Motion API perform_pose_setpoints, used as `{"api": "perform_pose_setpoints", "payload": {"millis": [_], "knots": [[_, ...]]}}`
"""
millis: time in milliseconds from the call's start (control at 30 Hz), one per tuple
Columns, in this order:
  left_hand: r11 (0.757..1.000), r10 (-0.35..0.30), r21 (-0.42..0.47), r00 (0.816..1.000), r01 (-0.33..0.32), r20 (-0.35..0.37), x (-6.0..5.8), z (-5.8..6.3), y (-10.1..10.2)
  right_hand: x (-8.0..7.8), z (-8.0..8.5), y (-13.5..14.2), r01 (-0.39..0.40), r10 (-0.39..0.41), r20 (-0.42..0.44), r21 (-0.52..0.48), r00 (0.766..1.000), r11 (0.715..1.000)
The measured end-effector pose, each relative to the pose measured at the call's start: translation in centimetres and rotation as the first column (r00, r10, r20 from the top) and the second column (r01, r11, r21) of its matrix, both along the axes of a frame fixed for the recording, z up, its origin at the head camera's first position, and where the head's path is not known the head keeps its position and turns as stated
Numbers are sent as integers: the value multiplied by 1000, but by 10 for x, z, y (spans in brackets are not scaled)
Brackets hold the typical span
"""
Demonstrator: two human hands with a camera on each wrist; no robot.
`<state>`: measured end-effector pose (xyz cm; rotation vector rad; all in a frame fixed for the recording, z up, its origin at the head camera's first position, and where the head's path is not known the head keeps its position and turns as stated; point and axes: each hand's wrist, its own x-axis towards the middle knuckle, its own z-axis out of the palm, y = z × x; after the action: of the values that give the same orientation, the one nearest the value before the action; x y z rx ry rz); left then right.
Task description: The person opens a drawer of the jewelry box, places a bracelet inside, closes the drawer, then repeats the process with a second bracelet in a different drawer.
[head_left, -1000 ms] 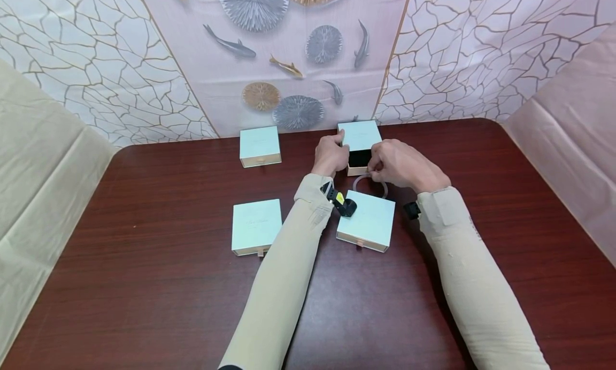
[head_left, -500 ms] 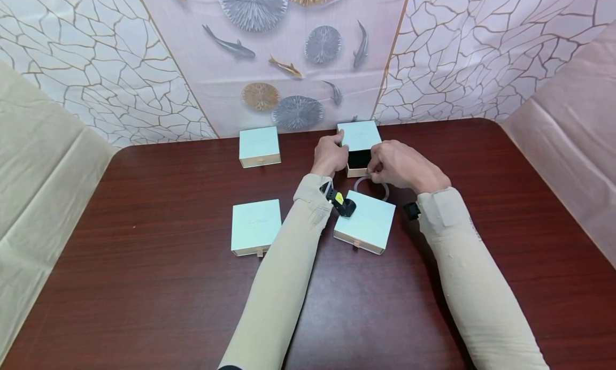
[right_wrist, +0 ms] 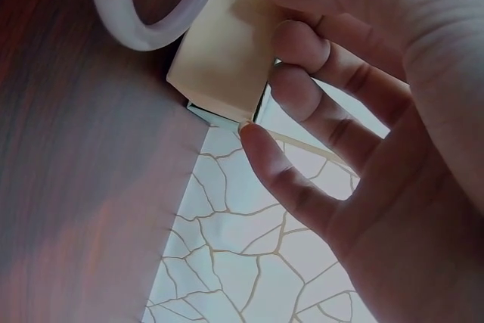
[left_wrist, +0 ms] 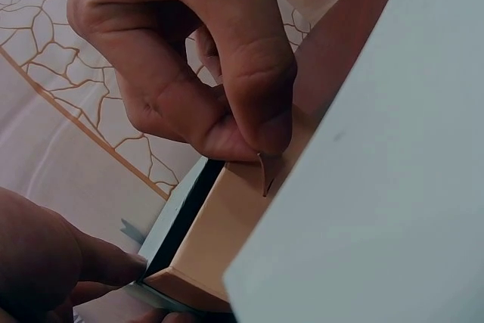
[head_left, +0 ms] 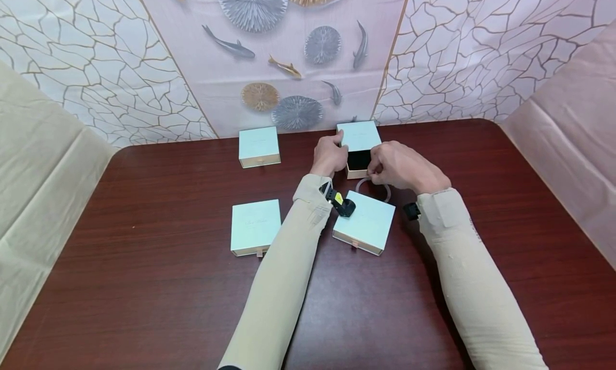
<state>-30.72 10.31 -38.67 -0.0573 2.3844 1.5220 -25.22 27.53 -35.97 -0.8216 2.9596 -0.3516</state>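
Observation:
A pale mint drawer box [head_left: 360, 136] stands at the back right of the table, its drawer [head_left: 356, 174] partly out and showing a black inside. My left hand [head_left: 330, 155] grips this box at its left side. Between thumb and forefinger, my right hand [head_left: 401, 167] pinches the small ribbon pull tab [left_wrist: 265, 175] on the drawer's front. A pale lilac bangle [right_wrist: 147, 35] lies just in front of the drawer, partly hidden by the right hand in the head view. Right behind it comes a second mint box [head_left: 368, 223], closer to me.
Two more closed mint boxes stand to the left, one box [head_left: 259, 145] at the back and another box [head_left: 256, 225] nearer, partly behind my left sleeve. Patterned cloth [head_left: 298, 49] rises behind the dark wooden table [head_left: 144, 284].
The drawer has slid slightly further out towards me. Both the bangle and the box in front of it have shifted a little, and that box has turned slightly.

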Motion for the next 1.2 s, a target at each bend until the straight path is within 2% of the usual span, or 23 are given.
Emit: {"api": "perform_pose_setpoints", "payload": {"millis": [233, 533, 767, 1000, 1200], "knots": [[1000, -5, -4, 1000, 5, 4, 0, -1, 0, 1, -1, 1, -11, 11, -9, -13, 1000, 1000], [1000, -14, -4, 1000, 14, 1, -1, -1, -2, 2, 1, -2, 73, -72, 35, -14, 997, 997], [1000, -29, -2, 999, 29, -16, 2, 1, -4, 9, 5, -2, 111, -108, 64, -45, 992, 993], [1000, -25, -1, 1000, 25, -2, 1, 0, -3, 21, 4, -1, 127, -125, 70, -39, 990, 991], [1000, -23, 14, 1000, 23, -2, 2, 1, -2, 29, 3, 1, 100, -98, 58, -41, 993, 994]]}}
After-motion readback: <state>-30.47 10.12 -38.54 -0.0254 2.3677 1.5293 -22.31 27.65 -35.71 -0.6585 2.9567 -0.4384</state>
